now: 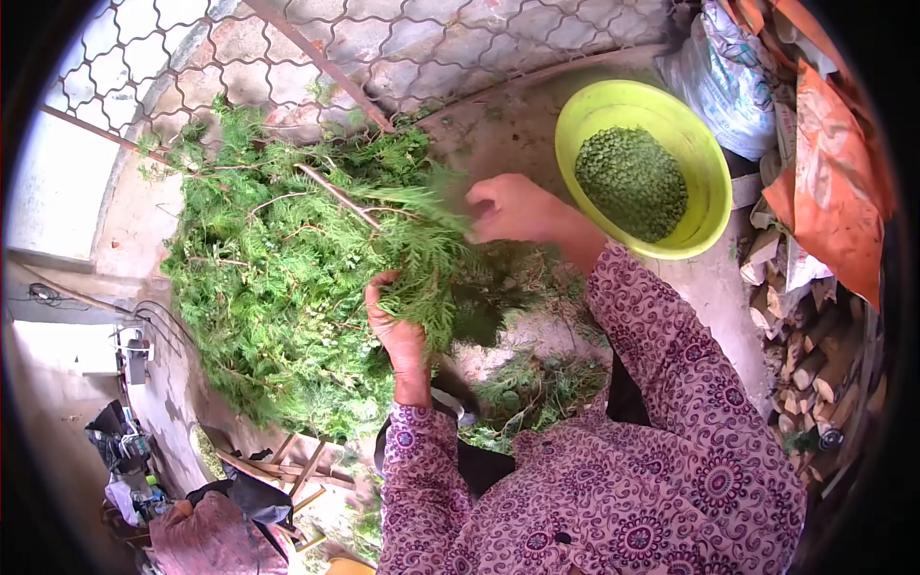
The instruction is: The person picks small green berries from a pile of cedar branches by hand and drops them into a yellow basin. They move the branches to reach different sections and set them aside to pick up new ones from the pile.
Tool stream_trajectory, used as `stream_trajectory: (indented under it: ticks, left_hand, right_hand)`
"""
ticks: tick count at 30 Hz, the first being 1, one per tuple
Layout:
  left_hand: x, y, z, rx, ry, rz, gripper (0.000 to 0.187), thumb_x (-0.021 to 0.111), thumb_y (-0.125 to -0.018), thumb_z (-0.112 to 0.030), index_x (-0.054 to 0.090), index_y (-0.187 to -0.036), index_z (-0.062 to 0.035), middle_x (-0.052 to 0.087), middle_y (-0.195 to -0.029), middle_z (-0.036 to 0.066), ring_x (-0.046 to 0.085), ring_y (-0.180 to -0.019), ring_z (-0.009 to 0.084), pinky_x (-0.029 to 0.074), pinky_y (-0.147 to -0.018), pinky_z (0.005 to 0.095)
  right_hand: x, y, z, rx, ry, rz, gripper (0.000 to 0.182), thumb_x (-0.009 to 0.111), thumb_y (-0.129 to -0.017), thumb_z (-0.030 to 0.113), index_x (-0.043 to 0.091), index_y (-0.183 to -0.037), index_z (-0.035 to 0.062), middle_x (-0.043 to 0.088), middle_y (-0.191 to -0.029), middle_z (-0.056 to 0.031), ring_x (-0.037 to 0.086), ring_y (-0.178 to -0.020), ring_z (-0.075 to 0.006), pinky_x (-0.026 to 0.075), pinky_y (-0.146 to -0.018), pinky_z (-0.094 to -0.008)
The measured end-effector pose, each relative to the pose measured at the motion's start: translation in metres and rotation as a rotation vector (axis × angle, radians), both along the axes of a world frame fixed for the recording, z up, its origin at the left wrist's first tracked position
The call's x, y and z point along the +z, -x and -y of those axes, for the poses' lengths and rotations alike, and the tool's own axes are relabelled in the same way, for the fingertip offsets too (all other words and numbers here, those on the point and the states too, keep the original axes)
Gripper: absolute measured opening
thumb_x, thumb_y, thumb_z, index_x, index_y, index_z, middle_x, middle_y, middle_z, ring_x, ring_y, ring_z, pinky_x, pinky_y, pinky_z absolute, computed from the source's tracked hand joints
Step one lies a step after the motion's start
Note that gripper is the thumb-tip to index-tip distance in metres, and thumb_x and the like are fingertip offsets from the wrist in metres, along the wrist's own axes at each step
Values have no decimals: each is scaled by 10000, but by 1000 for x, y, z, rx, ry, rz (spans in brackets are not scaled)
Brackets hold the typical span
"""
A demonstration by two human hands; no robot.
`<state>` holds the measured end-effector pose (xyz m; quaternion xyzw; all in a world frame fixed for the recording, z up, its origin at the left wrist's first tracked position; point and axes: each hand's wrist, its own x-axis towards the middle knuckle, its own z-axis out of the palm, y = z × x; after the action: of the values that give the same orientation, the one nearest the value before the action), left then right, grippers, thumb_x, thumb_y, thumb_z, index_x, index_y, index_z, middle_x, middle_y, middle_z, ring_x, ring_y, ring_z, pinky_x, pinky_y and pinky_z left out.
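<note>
My left hand (396, 333) is closed around a leafy green conifer branch (426, 259), whose flat sprays hang over the fingers. At the branch's right end is my right hand (517, 213), with its fingers curled in a pinch; foliage beside it is smeared by motion, so what they hold is hidden. A large heap of cut conifer branches (278, 287) lies beyond and to the left of my hands. To the right of my right hand, a yellow-green basin (704, 158) stands tilted in view, part filled with small round green cones or seeds (632, 182).
A wire mesh fence (422, 48) runs behind the heap. Stacked firewood (815, 374), an orange sheet (834, 182) and a white plastic sack (724, 86) line the right side. More green clippings (546, 388) lie near my lap. Another person's patterned clothing (216, 537) shows at lower left.
</note>
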<state>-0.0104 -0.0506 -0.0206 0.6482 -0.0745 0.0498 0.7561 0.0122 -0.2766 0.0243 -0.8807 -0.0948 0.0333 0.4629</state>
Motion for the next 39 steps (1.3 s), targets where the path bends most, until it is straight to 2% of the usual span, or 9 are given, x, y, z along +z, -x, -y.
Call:
stream_trajectory:
  ticks: [10, 12, 19, 21, 24, 27, 34, 36, 39]
  left_hand:
    - [29, -1, -7, -115, 33, -106, 290, 542, -754, 9, 496, -1037, -36, 558, -911, 55, 574, -762, 152, 525, -677, 280]
    - [39, 2, -10, -171, 194, -190, 336, 553, -751, -49, 486, -1080, -52, 563, -958, 70, 583, -807, 182, 526, -678, 299]
    - [36, -3, -21, -156, 197, -190, 256, 486, -847, -160, 487, -1079, -52, 544, -984, 76, 556, -850, 176, 501, -705, 285]
    - [38, -6, -26, -139, 239, -236, 274, 486, -846, -165, 482, -1094, -48, 540, -1007, 82, 550, -875, 181, 492, -726, 287]
    - [35, -10, -33, -101, 277, -285, 301, 485, -846, -173, 475, -1117, -42, 534, -1041, 91, 541, -911, 189, 480, -758, 289]
    - [28, -12, -39, -71, 288, -326, 328, 484, -846, -182, 469, -1140, -36, 528, -1076, 100, 532, -948, 196, 467, -790, 292]
    - [12, -13, -63, 33, 234, -406, 392, 482, -846, -201, 453, -1193, -21, 515, -1157, 120, 511, -1033, 214, 437, -865, 299]
    - [-6, -21, -83, 84, -296, -193, 521, 622, -764, -62, 404, -1236, -18, 496, -1183, 151, 523, -1018, 236, 454, -840, 333]
    - [56, -10, -77, -36, -399, -210, 504, 464, -826, -117, 331, -1309, -63, 367, -1317, 188, 426, -1154, 295, 402, -922, 381]
  right_hand:
    - [-100, -28, -29, 85, 210, 416, 343, 644, -632, 202, 569, -889, -13, 568, -724, -181, 549, -655, -318, 454, -606, -376]
    - [-111, -31, -37, 393, -1108, -424, 471, 665, -653, 157, 526, -1084, 29, 586, -828, -106, 562, -672, -202, 454, -617, -321]
    - [-60, 16, -43, 180, -469, 440, 475, 590, -778, 63, 428, -1223, 93, 497, -1133, -45, 532, -931, -132, 436, -828, -298]
    - [-65, 14, -51, 513, -1442, -152, 395, 603, -789, 122, 474, -1161, 99, 498, -1144, -38, 518, -980, -151, 421, -880, -304]
    - [-71, 13, -71, 257, -1642, -423, 365, 657, -748, 231, 534, -1049, 64, 543, -1078, -87, 545, -961, -172, 444, -819, -312]
    - [-56, -7, -68, 297, -653, 280, 294, 632, -766, 247, 560, -941, 22, 579, -926, -144, 583, -838, -172, 462, -700, -326]
    - [-9, 7, -61, -11, -303, 20, 155, 566, -786, 131, 501, -742, -2, 427, -582, -132, 363, -529, -95, 339, -482, -314]
    - [-19, 2, -54, -120, -190, 158, 304, 598, -751, 266, 547, -663, -20, 494, -537, -179, 465, -452, -311, 415, -494, -363]
    - [-15, 1, -46, -233, -186, 108, 298, 596, -745, 257, 550, -653, -23, 511, -564, -194, 499, -484, -321, 423, -513, -382]
